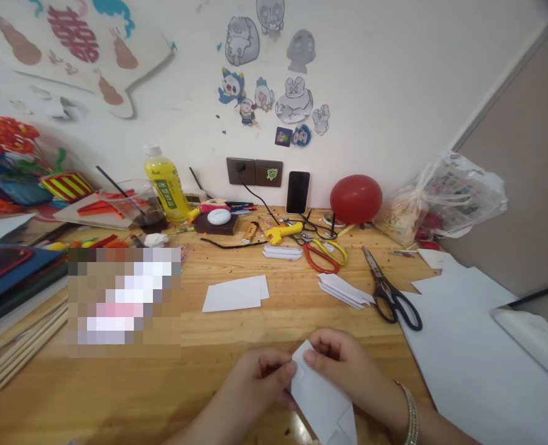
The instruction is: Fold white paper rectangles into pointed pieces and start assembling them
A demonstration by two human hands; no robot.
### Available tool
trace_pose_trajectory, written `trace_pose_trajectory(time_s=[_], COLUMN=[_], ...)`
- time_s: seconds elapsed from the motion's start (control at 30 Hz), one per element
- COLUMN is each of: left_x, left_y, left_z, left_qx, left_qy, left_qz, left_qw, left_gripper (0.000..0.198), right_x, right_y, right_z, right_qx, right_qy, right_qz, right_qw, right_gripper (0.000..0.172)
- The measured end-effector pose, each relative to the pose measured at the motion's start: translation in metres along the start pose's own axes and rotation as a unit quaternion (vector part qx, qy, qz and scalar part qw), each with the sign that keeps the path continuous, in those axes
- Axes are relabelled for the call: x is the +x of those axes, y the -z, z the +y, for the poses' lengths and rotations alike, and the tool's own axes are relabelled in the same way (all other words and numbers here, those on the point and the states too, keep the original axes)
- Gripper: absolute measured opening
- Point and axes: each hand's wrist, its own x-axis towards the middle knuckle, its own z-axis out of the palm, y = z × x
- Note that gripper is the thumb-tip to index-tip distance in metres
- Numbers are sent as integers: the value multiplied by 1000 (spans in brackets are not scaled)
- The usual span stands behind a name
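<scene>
Folded white paper piece (323, 402): between both hands, over the near edge of the pale wooden table (190, 334). Left hand (267, 380): thumb and fingers pinched on its left edge. Right hand (348, 364): thumb pressed on its face, fingers closed behind. Large white paper sheets (487, 364): right. Overlapping white paper slips (234, 293): ahead. Black-handled metal scissors (385, 290): just beside a stack of folded white strips (343, 290). Yellow plastic glue gun (283, 232): farther back. Round red balloon (356, 198): near the wall.
</scene>
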Motion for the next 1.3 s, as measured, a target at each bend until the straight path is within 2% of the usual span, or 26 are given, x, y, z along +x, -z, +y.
trace_pose_trajectory(time_s=[0.27, 0.57, 0.77, 0.9, 1.03, 1.13, 1.3], left_x=[1, 0, 2, 2, 3, 3, 2], left_y=[3, -1, 0, 1, -1, -2, -1], left_z=[-4, 0, -6, -5, -3, -4, -7], left_qx=[38, 87, 97, 117, 82, 59, 23], left_qy=[2, -10, 2, -12, -6, 11, 32], left_qz=[19, 59, 41, 48, 41, 37, 25], left_qw=[999, 994, 994, 992, 996, 998, 999], left_gripper=[39, 29, 31, 33, 31, 29, 30], right_x=[1, -3, -5, -5, -5, -5, -9], right_y=[-1, -4, -8, -8, -6, -5, -2], right_z=[4, -5, -4, -3, 1, 3, 4], right_qx=[-8, -51, -97, -106, -69, -65, -146], right_qy=[1, 18, 1, 8, 26, 44, 118], right_qz=[-1, -24, -23, -9, -14, -7, 13], right_qw=[1000, 998, 995, 994, 997, 997, 982], right_gripper=[38, 24, 13, 13, 9, 12, 11])
